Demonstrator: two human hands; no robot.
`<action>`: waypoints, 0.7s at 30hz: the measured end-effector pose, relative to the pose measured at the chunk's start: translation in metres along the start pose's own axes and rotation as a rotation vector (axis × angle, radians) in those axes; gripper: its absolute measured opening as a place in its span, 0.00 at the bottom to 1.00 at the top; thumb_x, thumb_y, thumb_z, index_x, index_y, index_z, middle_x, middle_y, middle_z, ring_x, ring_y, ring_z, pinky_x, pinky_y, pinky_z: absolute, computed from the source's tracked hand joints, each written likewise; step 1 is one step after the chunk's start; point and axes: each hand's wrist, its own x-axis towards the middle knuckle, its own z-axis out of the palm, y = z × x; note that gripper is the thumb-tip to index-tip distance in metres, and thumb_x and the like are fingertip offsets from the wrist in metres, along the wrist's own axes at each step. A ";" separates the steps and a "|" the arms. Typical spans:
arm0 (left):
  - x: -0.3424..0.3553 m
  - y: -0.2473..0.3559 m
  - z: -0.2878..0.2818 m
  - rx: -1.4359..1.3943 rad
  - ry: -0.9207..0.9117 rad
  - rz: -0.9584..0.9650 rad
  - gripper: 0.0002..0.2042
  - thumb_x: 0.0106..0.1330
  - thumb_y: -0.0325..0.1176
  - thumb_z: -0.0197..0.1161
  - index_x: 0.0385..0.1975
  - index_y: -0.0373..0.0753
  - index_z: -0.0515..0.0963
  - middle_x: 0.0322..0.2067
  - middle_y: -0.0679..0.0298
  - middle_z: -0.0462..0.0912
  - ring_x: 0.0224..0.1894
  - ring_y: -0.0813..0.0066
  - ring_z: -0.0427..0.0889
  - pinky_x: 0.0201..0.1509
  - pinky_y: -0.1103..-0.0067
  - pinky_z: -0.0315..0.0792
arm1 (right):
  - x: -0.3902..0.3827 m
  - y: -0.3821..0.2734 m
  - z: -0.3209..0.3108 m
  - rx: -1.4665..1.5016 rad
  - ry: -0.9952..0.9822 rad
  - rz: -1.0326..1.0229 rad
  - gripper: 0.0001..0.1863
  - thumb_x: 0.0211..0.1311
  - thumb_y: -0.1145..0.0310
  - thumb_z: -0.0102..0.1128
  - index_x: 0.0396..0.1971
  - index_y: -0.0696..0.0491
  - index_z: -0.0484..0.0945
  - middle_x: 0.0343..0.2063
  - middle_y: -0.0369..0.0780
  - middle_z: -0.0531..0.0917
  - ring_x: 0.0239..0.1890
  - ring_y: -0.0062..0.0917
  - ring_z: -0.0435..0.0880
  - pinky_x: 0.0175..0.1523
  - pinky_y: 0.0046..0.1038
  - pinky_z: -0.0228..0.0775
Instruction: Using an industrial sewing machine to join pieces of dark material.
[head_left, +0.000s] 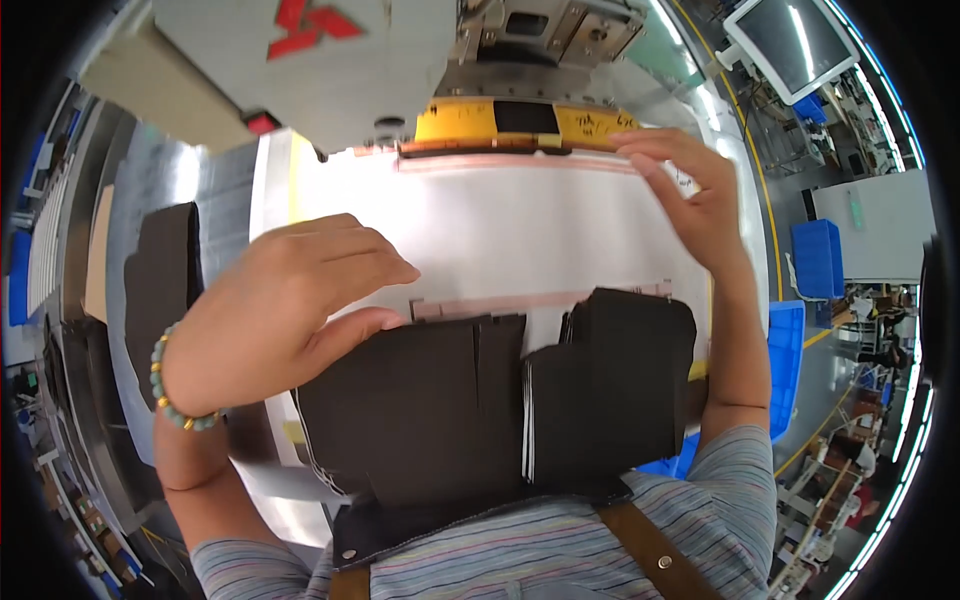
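Observation:
My left hand hovers over the upper left of a stack of black cut pieces, thumb and fingers apart with nothing visible between them. Beside that stack, to the right, lies a second stack of black pieces, with pale layer edges showing on its left side. Farther forward, my right hand reaches to the right end of a yellow bar with a black patch. Its thumb and forefinger are spread next to a thin dark strip along the bar's lower edge.
A large machine head overhangs the white work surface, which bears reddish outlined strips. Another black piece lies at the left. Blue crates stand on the right, below a white-framed screen.

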 end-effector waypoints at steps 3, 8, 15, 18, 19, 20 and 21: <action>-0.004 0.018 0.008 0.014 -0.016 0.002 0.16 0.58 0.27 0.77 0.47 0.31 0.86 0.43 0.54 0.87 0.44 0.54 0.86 0.48 0.66 0.81 | 0.001 -0.052 -0.016 0.184 -0.179 0.001 0.08 0.67 0.74 0.71 0.43 0.58 0.90 0.45 0.44 0.93 0.50 0.35 0.92 0.57 0.32 0.81; -0.019 0.029 0.033 0.112 0.039 -0.036 0.18 0.56 0.26 0.78 0.47 0.33 0.84 0.42 0.57 0.83 0.42 0.57 0.84 0.46 0.67 0.80 | -0.013 -0.106 0.029 0.158 -0.514 -0.148 0.18 0.64 0.70 0.73 0.53 0.56 0.85 0.49 0.43 0.87 0.50 0.43 0.87 0.53 0.40 0.82; -0.025 0.042 0.049 0.088 0.202 -0.083 0.17 0.56 0.23 0.78 0.46 0.35 0.83 0.42 0.58 0.80 0.41 0.58 0.82 0.44 0.67 0.78 | -0.038 -0.122 0.048 0.153 -0.453 -0.068 0.17 0.63 0.71 0.74 0.50 0.57 0.83 0.46 0.40 0.81 0.44 0.38 0.87 0.45 0.37 0.82; -0.022 0.039 0.048 0.066 0.211 -0.097 0.17 0.55 0.22 0.78 0.44 0.35 0.82 0.41 0.58 0.79 0.42 0.57 0.81 0.45 0.66 0.77 | -0.036 -0.117 0.050 0.239 -0.482 0.018 0.15 0.62 0.73 0.74 0.48 0.57 0.83 0.45 0.39 0.81 0.41 0.35 0.87 0.43 0.36 0.82; -0.020 0.038 0.048 0.058 0.206 -0.104 0.17 0.55 0.22 0.78 0.43 0.34 0.82 0.41 0.58 0.79 0.42 0.57 0.81 0.46 0.66 0.77 | -0.035 -0.115 0.050 0.326 -0.531 0.103 0.15 0.62 0.74 0.74 0.48 0.57 0.83 0.45 0.39 0.81 0.40 0.34 0.87 0.43 0.35 0.81; -0.019 0.038 0.048 0.060 0.208 -0.101 0.17 0.55 0.22 0.78 0.43 0.34 0.82 0.41 0.58 0.79 0.42 0.57 0.81 0.46 0.66 0.77 | -0.035 -0.114 0.052 0.323 -0.530 0.102 0.15 0.62 0.74 0.74 0.48 0.57 0.83 0.45 0.39 0.81 0.40 0.34 0.87 0.43 0.35 0.81; -0.018 0.037 0.048 0.043 0.213 -0.112 0.16 0.55 0.21 0.78 0.42 0.34 0.81 0.40 0.58 0.78 0.42 0.56 0.80 0.46 0.66 0.77 | -0.035 -0.112 0.055 0.332 -0.482 0.047 0.14 0.62 0.75 0.74 0.47 0.56 0.84 0.43 0.39 0.82 0.39 0.33 0.86 0.42 0.34 0.81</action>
